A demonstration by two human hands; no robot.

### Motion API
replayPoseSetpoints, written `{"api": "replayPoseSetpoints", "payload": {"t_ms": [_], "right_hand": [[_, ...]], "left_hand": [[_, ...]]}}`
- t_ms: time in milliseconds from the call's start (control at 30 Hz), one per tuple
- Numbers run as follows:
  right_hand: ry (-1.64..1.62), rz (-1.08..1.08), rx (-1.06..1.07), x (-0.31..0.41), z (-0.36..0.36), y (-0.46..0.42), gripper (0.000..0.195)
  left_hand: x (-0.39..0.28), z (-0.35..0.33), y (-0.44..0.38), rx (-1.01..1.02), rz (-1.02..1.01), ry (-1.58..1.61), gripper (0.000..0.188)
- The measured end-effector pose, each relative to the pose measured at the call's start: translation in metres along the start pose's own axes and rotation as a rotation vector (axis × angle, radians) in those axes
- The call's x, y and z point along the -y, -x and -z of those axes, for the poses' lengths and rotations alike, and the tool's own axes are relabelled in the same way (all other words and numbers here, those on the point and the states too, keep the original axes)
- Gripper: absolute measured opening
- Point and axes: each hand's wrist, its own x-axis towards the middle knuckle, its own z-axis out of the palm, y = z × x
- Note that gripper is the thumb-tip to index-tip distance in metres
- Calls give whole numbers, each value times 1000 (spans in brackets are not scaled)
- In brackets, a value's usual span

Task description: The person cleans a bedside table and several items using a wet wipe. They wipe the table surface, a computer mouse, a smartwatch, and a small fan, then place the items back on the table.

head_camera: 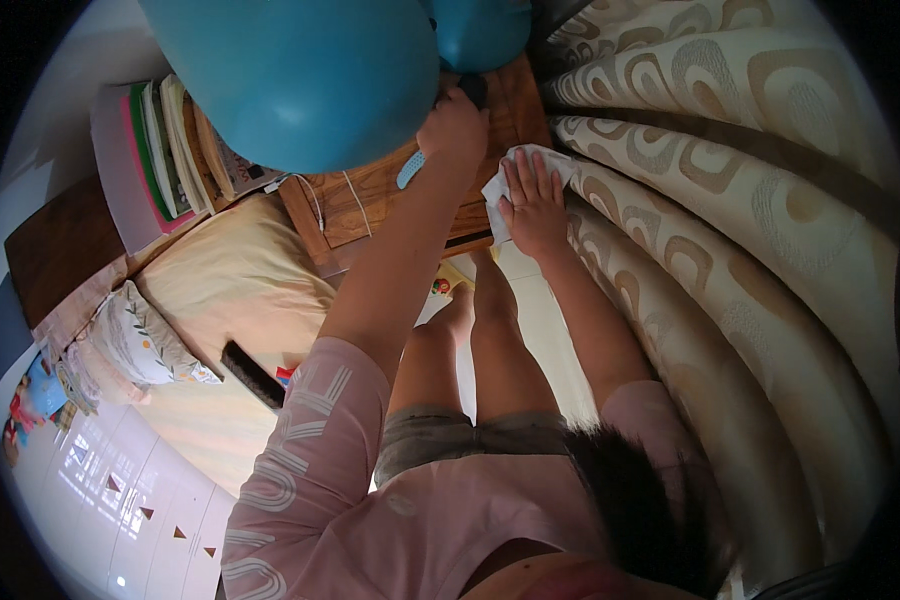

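Observation:
My right hand (536,206) lies flat, fingers spread, on a white cloth or tissue (498,196) at the right edge of a small wooden cabinet (514,97). Farther in, my left hand (456,124) is curled around a dark object (474,88), only partly visible beyond the fingers. Beside my left wrist rests a light blue perforated strap (410,170); my forearm hides what it joins. A large glossy blue rounded object (322,82) bulges over the cabinet's left part, close to my left hand. A second blue rounded object (484,34) is behind it.
Patterned curtains (690,225) hang close along my right arm. Left of the cabinet stand upright books (172,150), and a white cable (316,202) crosses the wood. A bed with a pillow (232,262) and a dark-bristled brush (251,373) lies to the left.

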Motion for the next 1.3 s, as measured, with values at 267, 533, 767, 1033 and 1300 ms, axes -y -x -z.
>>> {"api": "replayPoseSetpoints", "payload": {"t_ms": [267,533,767,1033,1300], "right_hand": [[-18,-110,-204,-6,-10,-71,54],[179,-121,12,40,-12,-112,51],[127,269,150,47,-9,-47,52],[83,-213,-15,91,-33,-49,55],[57,160,-35,163,-49,-86,53]], "left_hand": [[31,1,51,-33,12,292,44],[78,13,152,-8,90,728,33],[100,5,180,-1,127,792,29],[153,-2,192,-106,222,802,42],[204,-39,177,211,119,1484,36]]}}
